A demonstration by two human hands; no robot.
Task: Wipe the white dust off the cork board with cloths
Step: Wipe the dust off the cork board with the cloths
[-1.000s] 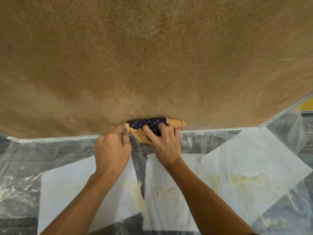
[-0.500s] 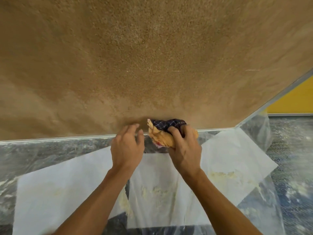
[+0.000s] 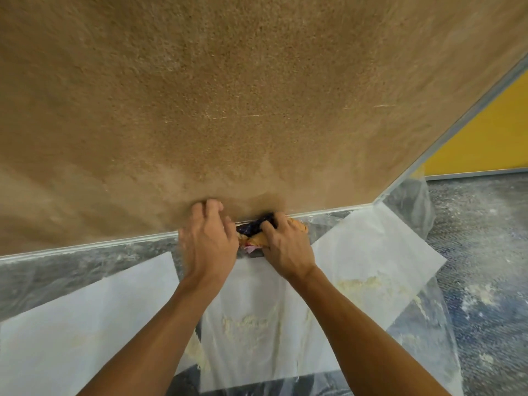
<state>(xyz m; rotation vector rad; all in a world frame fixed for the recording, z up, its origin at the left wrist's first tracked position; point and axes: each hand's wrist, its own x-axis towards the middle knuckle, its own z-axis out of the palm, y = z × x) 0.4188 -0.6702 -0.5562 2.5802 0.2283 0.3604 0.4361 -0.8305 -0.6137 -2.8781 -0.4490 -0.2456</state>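
A large brown cork board fills the upper view, with pale dusty patches near its lower edge and a thin silver frame along the bottom. My right hand grips a bunched cloth, dark blue checked and orange, at the board's bottom edge. My left hand sits just left of the cloth, its curled fingertips touching the cork above the frame. Much of the cloth is hidden behind both hands.
White paper sheets with yellowish-white dust lie under clear plastic sheeting on the grey carpet floor. A yellow wall shows at the right beyond the board's angled edge.
The left hand has moved up from the frame onto the cork and closer to the cloth. The right hand still grips the cloth at the bottom edge. The view has tilted and shifted.
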